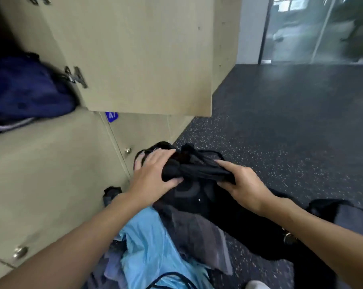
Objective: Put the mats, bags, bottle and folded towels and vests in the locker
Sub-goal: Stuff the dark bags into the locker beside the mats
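Grip of the left hand (155, 174) is wide: its fingers lie spread over the top and far end of a black bundle (197, 170) of cloth, and the thumb curls in under the near edge, so the bundle is clamped between thumb and fingers. Grip of the right hand (241, 184) is narrower, with the forefinger laid along the top of the bundle's other end and the thumb tucked beneath, pinching it. Between the two hands the cloth is gathered and creased; whether it is a vest or a towel I cannot tell, and the fold looks loose rather than neat

The bundle is held low, over a heap on the floor (280, 122): a light blue garment (151, 247), a grey towel (201, 236) and dark things under and to the right that are hard to make out. The locker (51, 163) stands to the left, its door (145, 55) swung open above, and a dark blue bag (26, 90) already lies in the open compartment

By my reading the step in hand is tidying this piece before stowing it. The next move calls for both hands to keep the fold together, carry it up and to the left past the door's lower edge, and set it beside or on the blue bag, where room looks tight. Much of the heap is not yet put away
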`<state>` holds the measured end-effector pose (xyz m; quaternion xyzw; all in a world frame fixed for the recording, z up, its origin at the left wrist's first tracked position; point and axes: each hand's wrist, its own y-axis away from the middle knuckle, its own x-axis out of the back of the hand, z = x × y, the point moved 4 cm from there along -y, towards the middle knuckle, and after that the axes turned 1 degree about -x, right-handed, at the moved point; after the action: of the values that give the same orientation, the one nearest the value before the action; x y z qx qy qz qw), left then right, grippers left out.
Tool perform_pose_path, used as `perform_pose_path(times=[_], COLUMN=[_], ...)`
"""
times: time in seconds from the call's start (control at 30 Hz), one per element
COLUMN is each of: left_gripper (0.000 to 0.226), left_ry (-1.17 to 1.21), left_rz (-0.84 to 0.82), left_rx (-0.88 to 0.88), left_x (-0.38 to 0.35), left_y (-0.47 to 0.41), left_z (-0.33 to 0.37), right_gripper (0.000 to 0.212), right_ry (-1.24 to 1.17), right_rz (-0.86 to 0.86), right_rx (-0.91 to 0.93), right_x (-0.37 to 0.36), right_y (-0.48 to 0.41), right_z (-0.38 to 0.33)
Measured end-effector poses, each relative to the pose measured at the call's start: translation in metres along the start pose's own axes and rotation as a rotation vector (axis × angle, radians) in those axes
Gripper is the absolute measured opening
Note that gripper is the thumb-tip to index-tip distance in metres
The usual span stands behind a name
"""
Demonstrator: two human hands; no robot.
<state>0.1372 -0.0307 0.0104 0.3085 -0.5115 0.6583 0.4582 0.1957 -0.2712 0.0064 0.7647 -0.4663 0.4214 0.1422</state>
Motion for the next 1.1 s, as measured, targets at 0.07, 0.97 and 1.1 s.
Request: perform_pose_path(times=[0.07, 0.97, 1.1], left_gripper=[0.090, 0.093, 0.093], left_ry=[0.007, 1.080, 1.059], left_rz=[0.145, 0.876, 0.872], left_rx=[0.104, 0.470, 0.475], left_x=[0.045, 0.304, 0.312], left_y=[0.004, 0.088, 0.071], left_z=[0.000, -0.127, -0.148], right_gripper=[0.067, 0.060, 0.057], right_ry=[-0.060, -0.858, -0.918], right_rz=[0.027, -0.146, -0.192], right_rx=[0.056, 0.360, 0.382], right_x=[0.021, -0.006, -0.023], right_y=[-0.002, -0.133, -0.169], right_z=[-0.034, -0.427, -0.453])
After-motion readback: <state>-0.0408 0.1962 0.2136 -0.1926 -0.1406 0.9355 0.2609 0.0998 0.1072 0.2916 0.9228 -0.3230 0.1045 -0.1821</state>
